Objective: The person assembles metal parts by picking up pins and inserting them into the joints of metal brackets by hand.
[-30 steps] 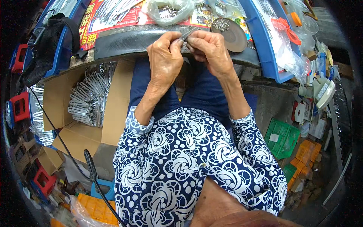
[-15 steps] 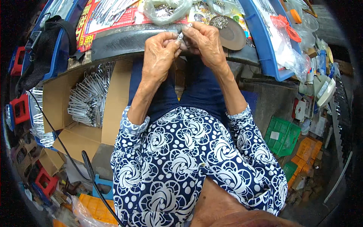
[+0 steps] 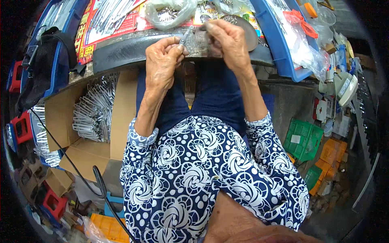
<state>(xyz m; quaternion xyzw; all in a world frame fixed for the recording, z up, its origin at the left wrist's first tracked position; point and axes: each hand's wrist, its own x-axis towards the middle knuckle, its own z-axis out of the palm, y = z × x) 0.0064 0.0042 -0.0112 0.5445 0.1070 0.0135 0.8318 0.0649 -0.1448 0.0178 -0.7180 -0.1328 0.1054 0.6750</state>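
Left hand (image 3: 162, 60): grip narrow, pinched between thumb and bent forefinger on a small grey metal piece (image 3: 185, 37). Piece located just above the front edge of the desk (image 3: 133, 50), upper end projecting past the fingertips. Right hand (image 3: 231, 44): apart from the piece, on the near side of a shallow round dish (image 3: 251, 34). Thumb and forefinger drawn close, somewhat blurred; cannot tell whether holding anything.

Beyond the hands: open plastic bag (image 3: 184, 20) with small metal parts inside; long metal strips (image 3: 109, 16) spread to the left.

Recommended handling, by judgement: pinch the piece low, leaving the projecting end exposed to view. Steady the left wrist near the desk edge, and bring the right fingertips in from the side rather than across the line of sight. Press lightly, to avoid tilting the piece. Work above the desk, not above the lap, so as to catch anything dropped.

Writing: large bold characters along the left border of a red sheet (image 3: 84, 44) under the strips, smaller print elsewhere on it; not transcribed. White label (image 3: 295, 139) on a green crate (image 3: 310, 141): too small to read. On the metal piece, no legible marking.
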